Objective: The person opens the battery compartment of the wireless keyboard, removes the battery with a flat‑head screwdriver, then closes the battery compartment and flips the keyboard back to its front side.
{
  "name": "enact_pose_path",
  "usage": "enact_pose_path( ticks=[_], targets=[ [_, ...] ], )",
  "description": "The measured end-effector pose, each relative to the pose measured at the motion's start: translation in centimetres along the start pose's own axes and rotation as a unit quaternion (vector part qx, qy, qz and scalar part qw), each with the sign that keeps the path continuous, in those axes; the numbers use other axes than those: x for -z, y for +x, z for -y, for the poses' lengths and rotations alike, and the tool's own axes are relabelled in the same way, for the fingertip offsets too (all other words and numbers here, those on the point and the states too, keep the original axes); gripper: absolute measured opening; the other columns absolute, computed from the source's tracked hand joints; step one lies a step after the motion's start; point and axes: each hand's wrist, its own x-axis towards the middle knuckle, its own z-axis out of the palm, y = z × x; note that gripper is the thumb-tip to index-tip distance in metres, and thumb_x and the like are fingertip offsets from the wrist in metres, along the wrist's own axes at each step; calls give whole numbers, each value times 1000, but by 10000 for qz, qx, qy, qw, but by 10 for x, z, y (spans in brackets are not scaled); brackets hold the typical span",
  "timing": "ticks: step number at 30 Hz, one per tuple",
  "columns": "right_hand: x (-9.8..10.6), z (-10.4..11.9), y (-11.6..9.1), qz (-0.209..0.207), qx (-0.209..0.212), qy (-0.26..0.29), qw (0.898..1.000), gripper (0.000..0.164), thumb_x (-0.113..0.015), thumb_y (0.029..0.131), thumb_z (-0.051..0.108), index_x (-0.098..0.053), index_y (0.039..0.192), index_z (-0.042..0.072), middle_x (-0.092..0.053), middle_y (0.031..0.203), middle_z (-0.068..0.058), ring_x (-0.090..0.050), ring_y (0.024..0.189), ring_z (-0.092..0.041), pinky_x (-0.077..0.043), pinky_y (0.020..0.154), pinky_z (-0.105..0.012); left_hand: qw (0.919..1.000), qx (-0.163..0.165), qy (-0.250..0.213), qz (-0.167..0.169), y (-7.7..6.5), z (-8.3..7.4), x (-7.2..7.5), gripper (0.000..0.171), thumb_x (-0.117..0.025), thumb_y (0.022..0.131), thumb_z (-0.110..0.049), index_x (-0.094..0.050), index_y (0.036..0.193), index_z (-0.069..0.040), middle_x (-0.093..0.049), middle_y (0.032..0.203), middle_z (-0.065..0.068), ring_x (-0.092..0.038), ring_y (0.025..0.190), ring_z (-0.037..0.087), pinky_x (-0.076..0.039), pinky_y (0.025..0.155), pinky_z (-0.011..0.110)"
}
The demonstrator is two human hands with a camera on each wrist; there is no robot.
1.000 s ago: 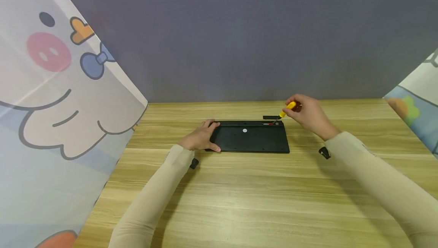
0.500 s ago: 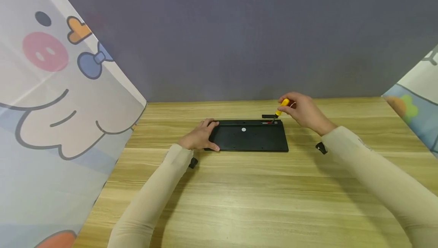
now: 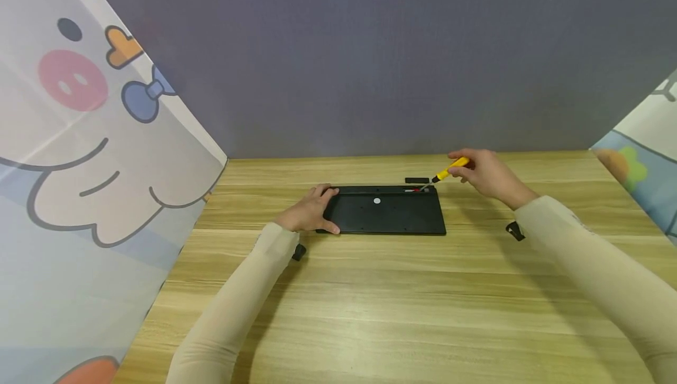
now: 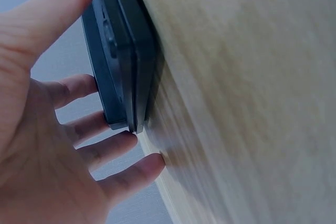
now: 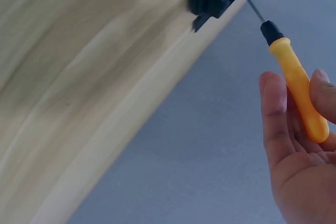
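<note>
A black keyboard [image 3: 386, 216] lies face down on the wooden table, a round white sticker on its back. My left hand [image 3: 307, 212] grips its left end, thumb at the near edge and fingers at the far edge. In the left wrist view the thumb and fingertips straddle the keyboard's end [image 4: 123, 45]. My right hand [image 3: 489, 175] holds a yellow screwdriver [image 5: 299, 85] by its handle between thumb and fingers. The screwdriver slants down to the left, its metal tip inside an uncovered slot [image 3: 411, 190] at the far right, where something red and white shows.
A small black strip [image 3: 416, 180] lies just behind the slot. Black pieces show beside the left wrist [image 3: 299, 252] and the right wrist [image 3: 515, 231]. A grey wall panel [image 3: 370, 78] rises at the table's back edge.
The screwdriver first tipped more upright as my right hand went left, then leaned lower again as the hand moved right. The left hand and keyboard stay in place.
</note>
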Motion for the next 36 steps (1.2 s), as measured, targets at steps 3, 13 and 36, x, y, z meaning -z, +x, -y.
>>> enact_pose_path(
  ticks=[3, 13, 36],
  targets=[
    [1, -7, -2, 58, -53, 88, 9999, 35, -58, 95, 12, -54, 127, -4, -64, 102, -23, -63, 81, -34, -54, 67, -41, 10000, -6, -5, 3, 0, 0, 0, 102, -74, 74, -50, -17, 152, -17, -7, 155, 8, -10, 141, 30, -29, 105, 47],
    [-1, -23, -9, 89, -66, 37, 9999, 28, -59, 94, 7, -58, 117, -9, -65, 93, -24, -63, 76, -34, -51, 55, -31, 10000, -56, -28, 26, 1, 0, 1, 103, -74, 74, -51, -17, 152, -17, -7, 155, 9, -9, 141, 31, -29, 105, 47],
    [-14, -46, -21, 375, -354, -379, 9979, 32, -55, 98, 22, -59, 120, 1, -64, 96, -16, -61, 72, -21, -49, 67, -41, 10000, -36, -82, 28, -1, 0, 1, 101, -73, 75, -49, -18, 152, -16, -7, 155, 10, -10, 140, 31, -31, 104, 47]
  ],
)
